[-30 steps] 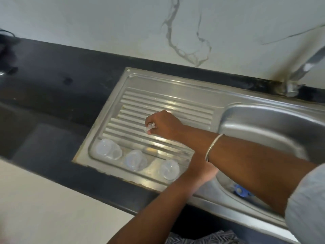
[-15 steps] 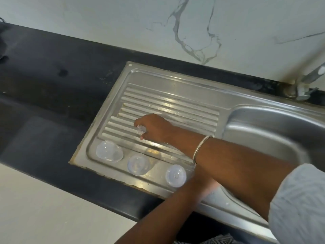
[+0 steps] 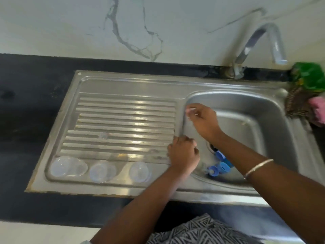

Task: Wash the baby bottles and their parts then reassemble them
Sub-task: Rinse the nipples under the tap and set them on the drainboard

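Three clear domed bottle caps [image 3: 68, 166] [image 3: 102, 171] [image 3: 140, 171] stand in a row along the front of the steel drainboard [image 3: 126, 95]. A small clear teat [image 3: 103, 135] lies alone on the ridges. Blue bottle parts [image 3: 219, 167] lie in the sink basin [image 3: 246, 103] near the drain. My right hand [image 3: 202, 120] hovers over the basin's left side with fingers loosely bent and nothing visible in them. My left hand [image 3: 182, 155] sits at the basin's left rim, knuckles up and fingers curled under; whether it holds anything is hidden.
A curved steel tap [image 3: 255, 41] rises behind the basin. A green packet [image 3: 309, 76], a brown scrubber [image 3: 295, 103] and a pink cloth [image 3: 318, 110] lie at the right end. Black countertop [image 3: 31, 103] surrounds the sink, against a marble wall.
My right hand has let go of the clear teat on the drainboard ridges and moved right, over the basin. The view has swung right, showing the tap and my left hand.
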Tool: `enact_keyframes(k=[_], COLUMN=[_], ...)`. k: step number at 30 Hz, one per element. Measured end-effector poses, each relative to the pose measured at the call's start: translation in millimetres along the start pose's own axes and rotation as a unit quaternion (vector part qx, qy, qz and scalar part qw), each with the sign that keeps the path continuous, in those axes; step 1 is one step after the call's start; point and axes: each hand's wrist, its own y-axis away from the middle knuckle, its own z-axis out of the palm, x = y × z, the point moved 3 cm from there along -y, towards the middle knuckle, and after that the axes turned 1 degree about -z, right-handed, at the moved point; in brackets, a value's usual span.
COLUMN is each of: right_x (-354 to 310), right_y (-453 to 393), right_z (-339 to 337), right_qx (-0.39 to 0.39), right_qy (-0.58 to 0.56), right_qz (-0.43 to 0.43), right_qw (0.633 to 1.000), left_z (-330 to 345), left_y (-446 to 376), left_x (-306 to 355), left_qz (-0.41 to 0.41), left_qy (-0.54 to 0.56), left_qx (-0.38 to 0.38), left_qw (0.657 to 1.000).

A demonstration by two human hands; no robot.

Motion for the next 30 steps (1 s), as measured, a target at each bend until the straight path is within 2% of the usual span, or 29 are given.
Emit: enact_keyframes(k=[3, 6, 10, 14, 18, 20, 25, 28, 30], right_x=[71.0, 127.7, 169.6, 168.4, 159.1, 160.2, 163.6, 166.8, 169.4], right_y=[7.3, 25.3, 44.7, 53.6, 60.1, 62.1, 64.7, 63.8, 64.4], right_z=[-50.6, -73.0, -78.7, -63.8, -33.3, -14.3, 4.2, 7.9, 7.4], right_qx=[0.054, -0.014, -0.125, -0.256, -0.340, -0.381, -0.416, -0.420, -0.413], right_qy=[0.018, 0.118, 0.204, 0.309, 0.357, 0.390, 0.474, 0.480, 0.455], right_qz=[0.118, 0.194, 0.212, 0.107, 0.001, -0.040, -0.088, -0.104, -0.113], right_qw=[0.991, 0.974, 0.947, 0.910, 0.870, 0.837, 0.771, 0.763, 0.781], left_z=[5.2, 14.7, 27.4, 44.5, 58.5, 59.9, 59.0, 59.3, 61.4], left_y=[-5.4, -10.9, -13.0, -13.4, -14.0, -13.8, -13.0, -12.5, -12.2], left_x=[16.5, 24.6, 34.7, 38.4, 45.8, 47.3, 48.0, 45.5, 44.4], left_qz=[-0.018, -0.014, -0.014, -0.026, -0.053, -0.065, -0.097, -0.118, -0.128], left_qy=[-0.046, -0.068, -0.097, -0.117, -0.117, -0.121, -0.135, -0.127, -0.116], left_qx=[-0.030, -0.046, -0.057, -0.080, -0.113, -0.110, -0.085, -0.081, -0.086], left_qw=[0.998, 0.997, 0.994, 0.990, 0.985, 0.984, 0.982, 0.981, 0.981])
